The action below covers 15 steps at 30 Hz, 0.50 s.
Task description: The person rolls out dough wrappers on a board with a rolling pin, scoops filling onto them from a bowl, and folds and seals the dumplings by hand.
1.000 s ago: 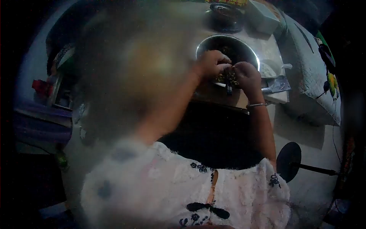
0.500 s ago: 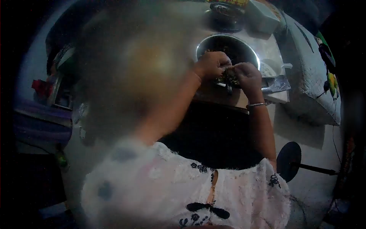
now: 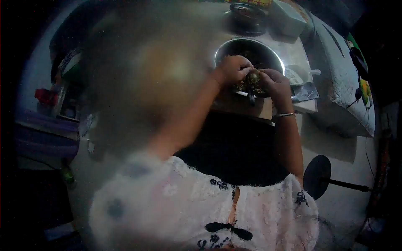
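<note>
A wide steel bowl [image 3: 281,56] sits on the table, holding a dark, greenish-brown crumbly mix [image 3: 247,54]. Over its near side, my left hand [image 3: 233,70] and my right hand [image 3: 277,83] come close together with bent fingers. Between the fingertips is a small roundish piece with a greenish-brown, crumbly surface [image 3: 253,77]; its exact kind is unclear. Both hands pinch at it, left hand on its left edge and right hand on its right. Just below it, a dark handle [image 3: 251,98] sticks out over the bowl's near rim. My right wrist wears a bangle.
Behind the bowl are a dark round dish [image 3: 248,16] and a white box [image 3: 288,19]. Right of the bowl lie a pale plastic bag [image 3: 299,74] and a silvery packet [image 3: 305,92]. A dark round disc on a rod [image 3: 317,178] stands lower right. Blur covers the left side.
The fingertips have parted slightly, my right hand shifting a little to the right. More of the greenish-brown piece now shows between them.
</note>
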Tool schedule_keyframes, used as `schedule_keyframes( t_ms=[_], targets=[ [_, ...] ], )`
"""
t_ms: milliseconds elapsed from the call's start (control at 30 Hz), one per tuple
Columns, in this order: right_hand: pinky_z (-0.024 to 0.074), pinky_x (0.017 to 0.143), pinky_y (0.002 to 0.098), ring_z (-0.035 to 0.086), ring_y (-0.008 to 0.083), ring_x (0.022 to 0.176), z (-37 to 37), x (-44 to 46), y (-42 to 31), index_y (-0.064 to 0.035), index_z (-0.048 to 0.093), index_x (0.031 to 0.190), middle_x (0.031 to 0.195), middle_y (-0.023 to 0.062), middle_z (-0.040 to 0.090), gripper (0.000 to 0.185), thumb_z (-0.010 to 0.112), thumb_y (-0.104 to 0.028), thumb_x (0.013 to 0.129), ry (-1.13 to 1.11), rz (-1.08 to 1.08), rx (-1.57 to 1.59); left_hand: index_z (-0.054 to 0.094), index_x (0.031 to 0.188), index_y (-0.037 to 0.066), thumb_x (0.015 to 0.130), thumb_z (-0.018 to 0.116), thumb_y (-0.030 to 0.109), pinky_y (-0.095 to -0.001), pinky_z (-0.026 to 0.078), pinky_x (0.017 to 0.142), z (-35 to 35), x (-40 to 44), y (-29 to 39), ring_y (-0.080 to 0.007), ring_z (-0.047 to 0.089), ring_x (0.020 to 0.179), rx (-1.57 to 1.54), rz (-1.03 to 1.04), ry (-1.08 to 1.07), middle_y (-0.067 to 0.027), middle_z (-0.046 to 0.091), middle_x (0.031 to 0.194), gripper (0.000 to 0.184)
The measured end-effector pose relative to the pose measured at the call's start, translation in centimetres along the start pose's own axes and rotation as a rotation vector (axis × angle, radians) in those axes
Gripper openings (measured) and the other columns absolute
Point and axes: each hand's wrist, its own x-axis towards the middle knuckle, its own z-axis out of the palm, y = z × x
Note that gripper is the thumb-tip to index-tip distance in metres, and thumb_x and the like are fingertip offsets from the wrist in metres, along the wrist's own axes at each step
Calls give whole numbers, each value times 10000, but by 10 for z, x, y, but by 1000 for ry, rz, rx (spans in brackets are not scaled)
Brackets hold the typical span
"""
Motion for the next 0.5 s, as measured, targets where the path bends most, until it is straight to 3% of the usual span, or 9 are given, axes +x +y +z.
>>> schedule_keyframes(
  t_ms=[100, 267, 500],
  targets=[
    [491, 693, 270, 614, 125, 771, 1, -1, 1, -34, 680, 943, 866, 57, 673, 168, 639, -164, 844, 13, 46, 81, 669, 895, 68, 810, 623, 181, -368, 486, 755, 6, -1, -3, -277, 613, 854, -32, 27, -6, -117, 645, 903, 150],
    [484, 682, 267, 605, 122, 744, 3, -3, -9, -24, 672, 921, 849, 61, 668, 154, 631, -153, 849, 31, -25, -127, 670, 915, 80, 828, 634, 193, -360, 492, 746, 3, -1, 9, -255, 619, 845, -34, -48, -65, -98, 648, 897, 148],
    [483, 680, 262, 606, 125, 740, 5, -2, -7, -15, 659, 938, 847, 64, 667, 154, 616, -140, 860, -22, -85, -88, 659, 864, 73, 811, 650, 202, -362, 497, 710, 8, -1, 0, -258, 628, 800, 34, 58, 17, -84, 655, 845, 139]
  ],
)
